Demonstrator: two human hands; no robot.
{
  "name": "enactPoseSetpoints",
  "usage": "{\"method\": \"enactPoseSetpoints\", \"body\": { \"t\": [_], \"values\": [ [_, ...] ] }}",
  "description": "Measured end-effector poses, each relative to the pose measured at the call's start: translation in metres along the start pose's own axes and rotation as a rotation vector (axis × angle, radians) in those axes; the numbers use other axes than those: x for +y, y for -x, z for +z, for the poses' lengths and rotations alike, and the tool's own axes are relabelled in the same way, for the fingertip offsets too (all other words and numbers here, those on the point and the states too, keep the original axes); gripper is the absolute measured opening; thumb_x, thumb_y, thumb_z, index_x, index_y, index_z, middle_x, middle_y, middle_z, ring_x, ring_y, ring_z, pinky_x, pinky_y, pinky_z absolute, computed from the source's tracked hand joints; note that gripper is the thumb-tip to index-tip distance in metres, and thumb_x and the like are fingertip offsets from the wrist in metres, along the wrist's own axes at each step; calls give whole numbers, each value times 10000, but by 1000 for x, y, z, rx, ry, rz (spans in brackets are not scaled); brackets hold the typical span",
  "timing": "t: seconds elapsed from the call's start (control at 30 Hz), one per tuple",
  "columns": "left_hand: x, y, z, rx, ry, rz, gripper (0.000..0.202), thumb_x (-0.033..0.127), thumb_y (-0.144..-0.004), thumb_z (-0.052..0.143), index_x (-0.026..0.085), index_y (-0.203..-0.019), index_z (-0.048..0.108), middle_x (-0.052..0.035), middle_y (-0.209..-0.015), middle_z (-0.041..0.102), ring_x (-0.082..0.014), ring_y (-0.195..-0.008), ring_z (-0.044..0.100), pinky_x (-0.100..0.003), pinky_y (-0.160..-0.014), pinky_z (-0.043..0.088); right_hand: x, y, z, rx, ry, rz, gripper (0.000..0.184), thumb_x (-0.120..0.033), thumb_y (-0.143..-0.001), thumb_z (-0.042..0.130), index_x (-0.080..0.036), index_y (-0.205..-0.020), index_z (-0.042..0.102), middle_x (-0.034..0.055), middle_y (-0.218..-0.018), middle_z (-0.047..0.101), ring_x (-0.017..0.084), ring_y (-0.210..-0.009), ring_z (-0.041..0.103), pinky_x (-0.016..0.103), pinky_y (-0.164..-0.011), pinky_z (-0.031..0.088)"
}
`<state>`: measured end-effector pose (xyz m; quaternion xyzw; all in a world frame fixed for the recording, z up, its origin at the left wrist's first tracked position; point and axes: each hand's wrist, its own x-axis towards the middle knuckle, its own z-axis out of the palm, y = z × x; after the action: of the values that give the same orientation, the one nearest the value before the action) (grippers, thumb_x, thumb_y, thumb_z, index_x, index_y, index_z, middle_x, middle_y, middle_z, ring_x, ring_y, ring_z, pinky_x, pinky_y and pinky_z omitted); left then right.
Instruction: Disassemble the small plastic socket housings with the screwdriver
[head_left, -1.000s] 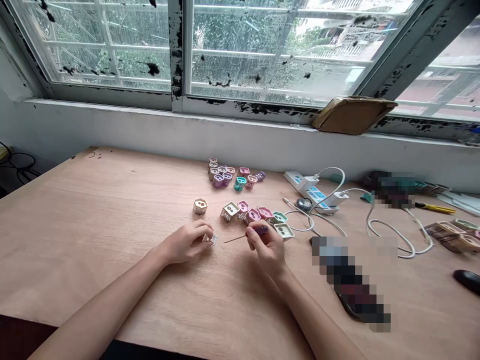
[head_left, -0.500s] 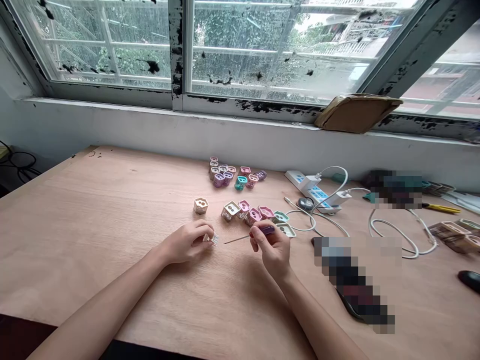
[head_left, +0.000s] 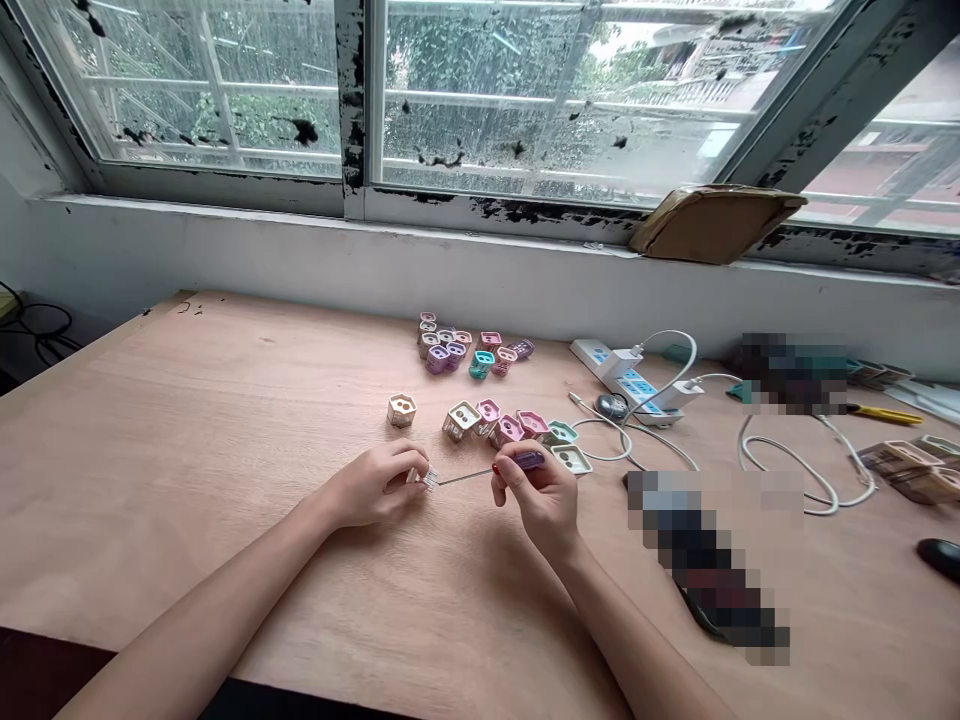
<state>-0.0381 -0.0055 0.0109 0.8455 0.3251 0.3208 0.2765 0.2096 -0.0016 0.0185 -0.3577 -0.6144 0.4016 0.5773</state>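
Observation:
My left hand point(head_left: 381, 484) rests on the table with its fingers closed around a small whitish plastic piece point(head_left: 430, 478), mostly hidden by the fingers. In my right hand point(head_left: 541, 497) is a screwdriver point(head_left: 529, 460) with a dark purple handle and a long thin shaft. The shaft points left, and its tip is at the right side of the whitish piece; whether it touches cannot be made out. A cream house-shaped block point(head_left: 401, 410) sits just beyond my left hand. Beyond my right hand stands a row of similar blocks, among them a cream one point(head_left: 460, 422) and a pink one point(head_left: 507, 431).
A cluster of small purple, pink and teal blocks point(head_left: 455, 355) stands farther back. To the right are a power strip point(head_left: 626, 382) with white cables, a blurred dark object point(head_left: 705, 560), a yellow pen-like tool point(head_left: 885, 414) and a black mouse point(head_left: 939, 560). Cardboard point(head_left: 716, 225) leans at the window.
My right hand has moved slightly left, bringing the screwdriver's tip up to the whitish piece. The left hand has stayed in place.

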Motion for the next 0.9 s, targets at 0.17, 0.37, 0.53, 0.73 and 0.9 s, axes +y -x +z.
{"method": "enactPoseSetpoints", "body": {
  "t": [0.17, 0.37, 0.53, 0.73, 0.9],
  "values": [
    [2, 0, 1, -7, 3, -5, 95, 183, -955, 565, 176, -1013, 639, -115, -1180, 643, -192, -947, 637, -307, -820, 531, 2, 0, 1, -16, -21, 23, 322, -474, -877, 758, -198, -800, 612, -43, -525, 550, 135, -387, 536, 257, -394, 428],
    [3, 0, 2, -18, -8, -2, 84, 189, -955, 566, 176, -988, 643, -112, -1189, 640, -164, -866, 636, -293, -789, 534, 2, 0, 1, -38, -43, 42, 323, -471, -862, 776, -196, -808, 616, -35, -498, 575, 145, -372, 551, 252, -379, 429],
    [2, 1, 5, -12, -11, 5, 71, 160, -921, 589, 180, -957, 647, -105, -1181, 642, -143, -819, 633, -265, -745, 532, 0, 0, 0, -34, -46, 47, 350, -489, -849, 786, -196, -782, 605, -38, -475, 578, 146, -347, 550, 247, -360, 420],
    [2, 2, 6, -10, -1, -3, 61, 149, -914, 595, 180, -938, 643, -102, -1219, 627, -104, -732, 613, -244, -705, 524, 0, 1, 0, -22, -81, 60, 373, -495, -830, 805, -200, -767, 585, -34, -454, 595, 162, -317, 560, 245, -331, 416],
    [2, 3, 7, 8, -1, 14, 58, 159, -929, 590, 177, -939, 644, -107, -1216, 620, -128, -802, 643, -233, -672, 517, 0, 0, 2, -7, -106, 66, 372, -476, -831, 812, -199, -760, 574, -30, -449, 603, 169, -307, 571, 239, -319, 421]
  ]
}}
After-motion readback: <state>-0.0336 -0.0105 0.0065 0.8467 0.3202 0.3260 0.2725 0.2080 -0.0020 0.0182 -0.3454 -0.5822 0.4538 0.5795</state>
